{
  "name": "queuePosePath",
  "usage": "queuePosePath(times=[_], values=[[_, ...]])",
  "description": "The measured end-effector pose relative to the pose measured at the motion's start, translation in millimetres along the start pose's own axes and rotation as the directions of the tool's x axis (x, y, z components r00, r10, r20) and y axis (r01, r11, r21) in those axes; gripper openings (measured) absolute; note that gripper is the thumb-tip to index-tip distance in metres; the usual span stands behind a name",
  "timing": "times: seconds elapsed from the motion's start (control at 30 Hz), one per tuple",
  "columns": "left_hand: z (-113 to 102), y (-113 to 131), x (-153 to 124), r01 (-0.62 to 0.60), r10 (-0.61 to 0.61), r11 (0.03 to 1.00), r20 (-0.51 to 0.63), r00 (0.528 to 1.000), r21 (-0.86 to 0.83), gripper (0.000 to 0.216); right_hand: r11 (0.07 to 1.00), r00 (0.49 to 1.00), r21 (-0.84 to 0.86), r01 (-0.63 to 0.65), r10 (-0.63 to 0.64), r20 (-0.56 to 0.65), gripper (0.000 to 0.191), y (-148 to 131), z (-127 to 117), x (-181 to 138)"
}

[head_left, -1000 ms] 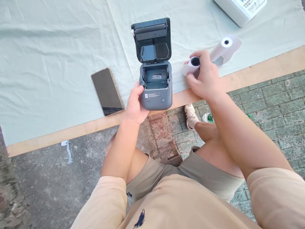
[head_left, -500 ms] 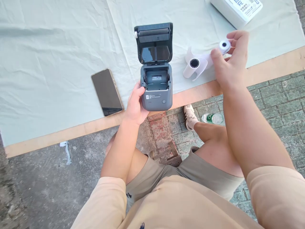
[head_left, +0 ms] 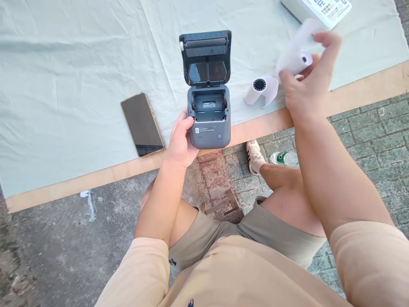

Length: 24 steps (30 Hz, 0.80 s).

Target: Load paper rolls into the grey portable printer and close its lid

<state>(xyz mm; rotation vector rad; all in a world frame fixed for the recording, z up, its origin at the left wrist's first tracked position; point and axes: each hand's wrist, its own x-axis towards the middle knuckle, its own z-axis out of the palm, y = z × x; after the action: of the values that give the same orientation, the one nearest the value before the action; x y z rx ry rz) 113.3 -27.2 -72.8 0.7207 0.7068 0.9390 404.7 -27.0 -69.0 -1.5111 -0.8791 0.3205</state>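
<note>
A small dark grey printer [head_left: 208, 115] stands at the table's front edge with its lid flipped up and its paper bay empty. My left hand [head_left: 180, 140] grips its left side. My right hand [head_left: 306, 83] is raised above the cloth and pinches a white paper roll [head_left: 295, 57], whose loose paper tail is blurred. A second white paper roll [head_left: 259, 89] with a dark core lies on the cloth between the printer and my right hand.
A black phone [head_left: 142, 124] lies face up left of the printer. A white box [head_left: 315, 10] sits at the far right of the pale green cloth [head_left: 79, 64]. Below the table edge are a shoe [head_left: 254, 156] and a plastic bottle [head_left: 285, 158] on paving.
My right hand left the dark-cored roll on the cloth, moved right, took hold of the other roll and lifted it. My left hand stayed on the printer.
</note>
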Motion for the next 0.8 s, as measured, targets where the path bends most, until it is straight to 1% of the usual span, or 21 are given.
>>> queuePosePath(times=[0.03,0.07,0.1,0.13,0.2,0.23,0.27,0.3,0.33,0.37,0.4,0.43,0.5,0.57,0.6,0.7,0.77,0.8], values=[[-0.3,-0.3,0.0,-0.005,0.005,1.000,0.002,1.000,-0.002,0.027,0.993,0.998,0.113,-0.046,0.050,-0.036,0.051,-4.7,0.0,1.7],[-0.5,-0.6,0.1,-0.010,0.010,1.000,0.006,1.000,-0.006,0.027,0.969,0.993,0.228,-0.098,0.110,-0.040,0.046,-10.5,-1.6,3.6],[-0.7,-0.9,0.3,-0.014,0.014,1.000,0.008,1.000,-0.010,0.027,0.928,0.985,0.336,-0.158,0.174,-0.016,0.039,-17.3,-4.4,5.3],[-0.7,-1.2,0.5,-0.019,0.019,1.000,0.008,1.000,-0.015,0.027,0.874,0.972,0.431,-0.223,0.234,0.027,0.030,-25.1,-8.2,6.4],[-0.5,-1.6,0.9,-0.022,0.022,1.000,0.008,1.000,-0.018,0.029,0.737,0.942,0.592,-0.325,0.304,0.139,0.017,-41.9,-15.9,5.6],[-0.3,-1.7,1.0,-0.021,0.021,1.000,0.009,1.000,-0.018,0.030,0.656,0.929,0.660,-0.365,0.306,0.210,0.016,-50.1,-18.8,3.6],[-0.1,-1.7,1.1,-0.021,0.021,1.000,0.012,1.000,-0.019,0.030,0.592,0.915,0.698,-0.402,0.292,0.279,0.021,-57.5,-20.4,0.7],[0.0,-1.7,1.1,-0.023,0.023,0.999,0.016,1.000,-0.023,0.030,0.565,0.906,0.708,-0.424,0.270,0.327,0.026,-63.7,-20.5,-2.7],[0.1,-1.6,1.1,-0.025,0.025,0.999,0.024,0.999,-0.031,0.029,0.570,0.898,0.694,-0.439,0.256,0.357,0.025,-68.4,-19.1,-6.3],[0.1,-1.4,1.0,-0.027,0.029,0.999,0.031,0.999,-0.040,0.028,0.603,0.895,0.664,-0.443,0.257,0.364,0.022,-71.8,-16.4,-9.7],[0.0,-1.3,0.9,-0.030,0.032,0.998,0.036,0.999,-0.048,0.027,0.654,0.902,0.624,-0.427,0.266,0.339,0.016,-73.8,-12.9,-12.9],[-0.2,-1.2,0.9,-0.030,0.032,0.998,0.040,0.999,-0.051,0.027,0.710,0.921,0.589,-0.387,0.269,0.281,0.012,-75.1,-8.8,-15.9],[-0.8,-1.0,0.9,-0.025,0.027,0.999,0.037,0.999,-0.042,0.028,0.800,0.953,0.518,-0.303,0.247,0.175,0.026,-77.2,-0.9,-21.5],[-1.4,-0.9,1.3,-0.022,0.023,0.999,0.031,0.999,-0.027,0.030,0.846,0.970,0.476,-0.241,0.194,0.147,0.041,-81.7,5.4,-28.2],[-1.5,-0.9,1.6,-0.019,0.019,1.000,0.028,0.999,-0.022,0.030,0.858,0.973,0.464,-0.221,0.161,0.165,0.047,-85.2,8.0,-32.2],[-1.4,-1.2,2.4,-0.016,0.016,1.000,0.025,1.000,-0.012,0.032,0.879,0.953,0.436,-0.194,0.064,0.295,0.057,-98.1,14.7,-45.7],[-1.1,-1.3,2.6,-0.018,0.018,1.000,0.017,1.000,-0.004,0.033,0.876,0.943,0.438,-0.204,0.055,0.329,0.055,-102.8,19.0,-52.2],[-1.0,-1.4,2.5,-0.020,0.020,1.000,0.012,1.000,-0.003,0.034,0.866,0.945,0.447,-0.223,0.080,0.317,0.052,-102.7,21.0,-53.5]])
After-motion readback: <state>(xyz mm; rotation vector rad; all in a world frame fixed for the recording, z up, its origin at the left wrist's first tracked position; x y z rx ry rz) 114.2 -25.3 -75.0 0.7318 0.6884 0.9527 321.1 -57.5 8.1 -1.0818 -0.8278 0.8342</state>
